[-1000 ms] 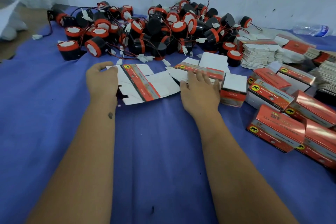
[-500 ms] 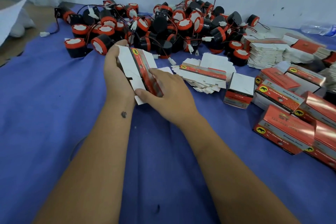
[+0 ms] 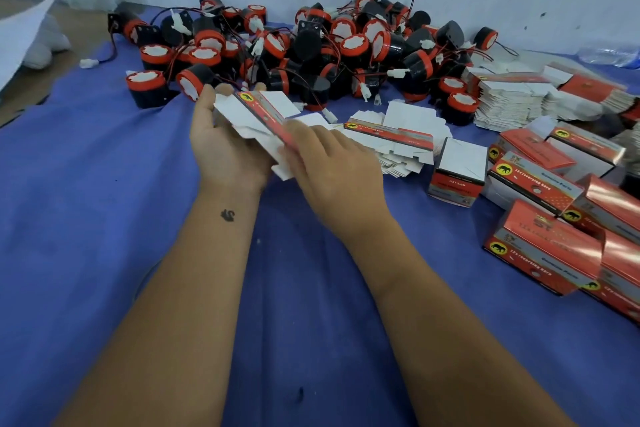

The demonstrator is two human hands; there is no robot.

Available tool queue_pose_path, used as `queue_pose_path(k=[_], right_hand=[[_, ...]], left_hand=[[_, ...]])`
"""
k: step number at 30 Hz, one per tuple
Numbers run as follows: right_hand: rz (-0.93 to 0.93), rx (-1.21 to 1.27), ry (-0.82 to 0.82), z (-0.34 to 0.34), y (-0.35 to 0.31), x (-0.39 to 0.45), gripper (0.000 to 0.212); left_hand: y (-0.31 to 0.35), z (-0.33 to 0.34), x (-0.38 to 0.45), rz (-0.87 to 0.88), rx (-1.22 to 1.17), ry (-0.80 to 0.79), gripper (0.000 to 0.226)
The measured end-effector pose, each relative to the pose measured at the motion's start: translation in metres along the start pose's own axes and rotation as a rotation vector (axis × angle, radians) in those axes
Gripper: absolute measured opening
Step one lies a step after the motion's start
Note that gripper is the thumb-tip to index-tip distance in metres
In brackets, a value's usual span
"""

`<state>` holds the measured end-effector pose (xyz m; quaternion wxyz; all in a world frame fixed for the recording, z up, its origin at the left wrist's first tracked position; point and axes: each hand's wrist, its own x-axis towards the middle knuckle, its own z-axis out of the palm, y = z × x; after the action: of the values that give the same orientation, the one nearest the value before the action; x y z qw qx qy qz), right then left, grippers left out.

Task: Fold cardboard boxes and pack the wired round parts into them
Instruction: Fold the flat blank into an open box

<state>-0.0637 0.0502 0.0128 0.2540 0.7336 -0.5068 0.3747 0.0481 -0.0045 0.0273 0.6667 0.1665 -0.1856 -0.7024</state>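
cloth: blue cloth (image 3: 86,218) covers the table across most of the frame.
paper: a white sheet (image 3: 20,31) at the upper left edge.
left hand: left hand (image 3: 225,146) left of centre, palm up, fingers nearly straight, cradling the flat carton (image 3: 252,118) from beneath.
flat carton: unfolded, white inside with a red strip, tilted, lifted off the cloth at centre.
right hand: right hand (image 3: 332,170) just right of centre, back up, fingers curled onto the carton's lower right edge, gripping it.
round parts: black and red wired round parts (image 3: 311,52) heaped at upper centre against the wall.
flat stack: more flat cartons (image 3: 398,142) right of centre.
folded boxes: red boxes (image 3: 540,246) at right.
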Motion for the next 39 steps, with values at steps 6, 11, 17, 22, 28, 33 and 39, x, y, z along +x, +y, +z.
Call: queue_pose_path(k=[6,11,17,22,28,33,39], right_hand=[[-0.011,0.036,0.129,-0.003,0.002,0.0,0.03],[0.33,0.206,-0.287,-0.002,0.005,-0.002,0.027],[0.776,0.326,-0.04,0.003,0.029,-0.003,0.023],[1.221,0.815,0.307,-0.003,0.041,0.002,0.032],[1.347,0.973,0.427,-0.007,0.049,-0.002,0.023],[1.118,1.221,0.231,-0.007,0.039,0.01,0.035],[0.998,1.166,0.061,0.0,0.029,0.001,0.031]], left_hand=[[0.002,0.005,0.0,0.059,0.124,-0.087,0.03],[-0.004,0.002,0.002,0.252,0.525,-0.163,0.017],[-0.004,0.0,-0.001,0.411,0.981,-0.369,0.02],[-0.01,-0.004,-0.007,0.326,1.456,-0.632,0.067],[-0.02,-0.004,-0.006,0.329,1.369,-0.668,0.058],[-0.018,-0.001,-0.007,0.285,1.012,-0.435,0.024],[-0.022,0.0,-0.006,0.196,0.818,-0.423,0.023]])
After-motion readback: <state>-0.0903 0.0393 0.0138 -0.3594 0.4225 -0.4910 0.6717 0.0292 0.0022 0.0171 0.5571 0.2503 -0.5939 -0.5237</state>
